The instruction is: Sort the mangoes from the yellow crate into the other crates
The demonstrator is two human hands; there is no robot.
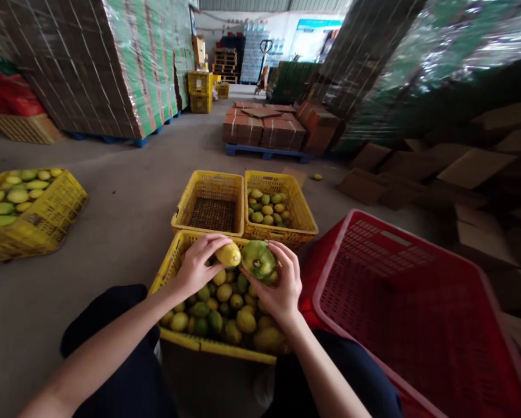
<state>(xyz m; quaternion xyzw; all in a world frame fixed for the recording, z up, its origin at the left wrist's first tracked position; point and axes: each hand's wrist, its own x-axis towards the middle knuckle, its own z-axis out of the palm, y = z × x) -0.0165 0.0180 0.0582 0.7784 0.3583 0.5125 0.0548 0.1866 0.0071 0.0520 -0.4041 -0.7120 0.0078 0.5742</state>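
My left hand (pixel 202 264) is closed around a yellow lemon (pixel 229 254), its tip turned towards me. In my right hand (pixel 284 284) is a larger, lumpy green lemon (pixel 259 259), gripped between thumb and fingers. Part of another yellowish fruit seems to show just under it, though I cannot tell whether the hand holds that too. Both hands are close together above a yellow crate (pixel 216 345) of green and yellow lemons (pixel 224 293), which stands between my knees. My palms are hidden from view.
Beyond my crate stand a yellow crate with a bare mesh bottom (pixel 212 213) and another holding lemons (pixel 268 208). A large red crate (pixel 356 278) is at my right, beside flattened cardboard (pixel 473 168). Leftward sits a fruit-filled yellow crate (pixel 46 223). Wrapped pallet stacks (pixel 142 64) rise behind.
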